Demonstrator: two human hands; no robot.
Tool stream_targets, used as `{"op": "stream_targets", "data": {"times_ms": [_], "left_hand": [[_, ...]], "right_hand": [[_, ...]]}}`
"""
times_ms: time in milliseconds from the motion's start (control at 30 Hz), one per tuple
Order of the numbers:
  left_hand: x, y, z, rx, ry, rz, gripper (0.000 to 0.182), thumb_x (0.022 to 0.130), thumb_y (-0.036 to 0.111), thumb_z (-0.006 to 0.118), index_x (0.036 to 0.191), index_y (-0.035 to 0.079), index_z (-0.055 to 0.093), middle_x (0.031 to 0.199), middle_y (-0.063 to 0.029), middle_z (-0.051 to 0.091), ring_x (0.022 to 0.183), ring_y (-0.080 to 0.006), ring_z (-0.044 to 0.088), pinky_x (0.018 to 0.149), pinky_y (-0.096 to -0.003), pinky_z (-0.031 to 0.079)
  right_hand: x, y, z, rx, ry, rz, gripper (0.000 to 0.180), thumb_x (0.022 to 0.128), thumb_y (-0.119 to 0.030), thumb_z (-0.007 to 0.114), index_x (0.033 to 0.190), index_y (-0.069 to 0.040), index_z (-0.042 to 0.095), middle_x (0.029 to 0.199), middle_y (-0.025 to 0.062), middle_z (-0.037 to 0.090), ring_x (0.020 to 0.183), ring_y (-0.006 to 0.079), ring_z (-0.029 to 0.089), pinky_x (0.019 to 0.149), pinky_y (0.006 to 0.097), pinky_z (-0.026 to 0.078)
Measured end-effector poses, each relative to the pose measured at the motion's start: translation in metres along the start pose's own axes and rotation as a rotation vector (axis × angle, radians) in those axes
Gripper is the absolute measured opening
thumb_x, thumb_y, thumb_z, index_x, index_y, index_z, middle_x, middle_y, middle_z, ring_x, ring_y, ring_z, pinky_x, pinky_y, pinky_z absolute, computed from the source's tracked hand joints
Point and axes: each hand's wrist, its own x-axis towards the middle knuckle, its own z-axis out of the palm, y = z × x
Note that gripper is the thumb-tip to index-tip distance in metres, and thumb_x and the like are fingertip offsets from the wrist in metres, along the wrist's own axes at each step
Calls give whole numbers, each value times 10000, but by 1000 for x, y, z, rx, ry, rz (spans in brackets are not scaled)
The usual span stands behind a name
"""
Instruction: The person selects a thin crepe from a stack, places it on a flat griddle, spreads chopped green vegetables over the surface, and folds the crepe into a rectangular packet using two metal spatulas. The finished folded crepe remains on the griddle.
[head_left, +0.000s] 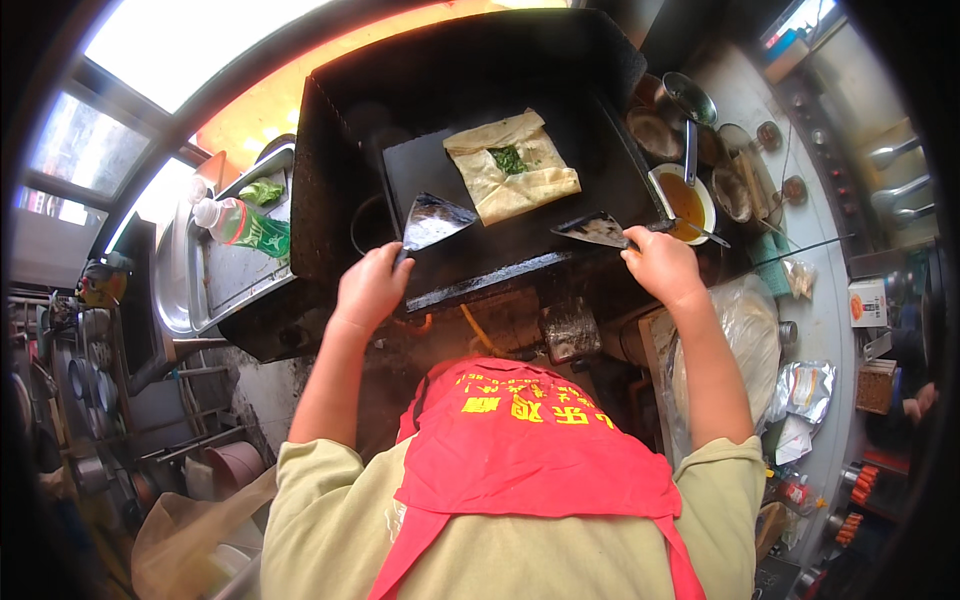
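On a dark griddle plate (420, 161) lies a thin flatbread (517, 191), its edges folded inward around chopped greens (509, 160) that show in the middle. My left hand (373, 285) grips the handle of a wide metal scraper (436, 221), its blade just left of the flatbread's lower corner. A second metal scraper (594, 229) is in my right hand (661, 262); its blade points left, below the flatbread's right corner. Neither blade plainly touches the bread. Right of the griddle stands a white bowl of brown sauce (684, 201), with a utensil in it, close to my right hand.
Dark metal walls (330, 187) surround the griddle's back and sides. At left, a metal tray (196, 277) holds a green plastic bottle (251, 229) and a leafy vegetable (261, 191). A saucepan (686, 97) and small bowls stand at right, above a plastic-covered stack (739, 330). Another person's hand (921, 401) shows far right.
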Motion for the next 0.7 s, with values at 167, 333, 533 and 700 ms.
{"op": "stream_targets", "data": {"times_ms": [167, 333, 533, 700], "left_hand": [[49, 7, -43, 416, -289, 78, 283, 900, 335, 574, 931, 73, 676, 821, -131, 683, 811, -329, 662, 682, -430, 528], [128, 49, -72, 610, -563, 79, 280, 840, 310, 643, 844, 39, 713, 865, -117, 706, 828, -276, 684, 692, -385, 541], [184, 87, -78, 631, -690, 26, 257, 749, 189, 639, 949, 54, 730, 921, -121, 703, 846, -302, 675, 706, -414, 538], [198, 87, -72, 591, -705, 13, 264, 760, 118, 587, 970, 27, 718, 937, -130, 700, 830, -307, 671, 701, -420, 531]], "right_hand": [[38, -23, -33, -262, -273, -40, 181, 784, -199, 654, 904, -76, 709, 883, 154, 696, 876, 323, 667, 769, 422, 530], [86, -59, -55, -389, -425, 43, 211, 724, -89, 614, 895, -65, 736, 945, 156, 706, 923, 294, 684, 775, 386, 546], [101, -69, -60, -375, -435, 82, 268, 715, -94, 625, 957, -81, 739, 1017, 111, 711, 966, 267, 684, 801, 348, 543], [105, -69, -58, -385, -457, 88, 283, 731, -102, 621, 989, -89, 734, 1053, 101, 706, 1002, 257, 674, 826, 350, 539]]}}
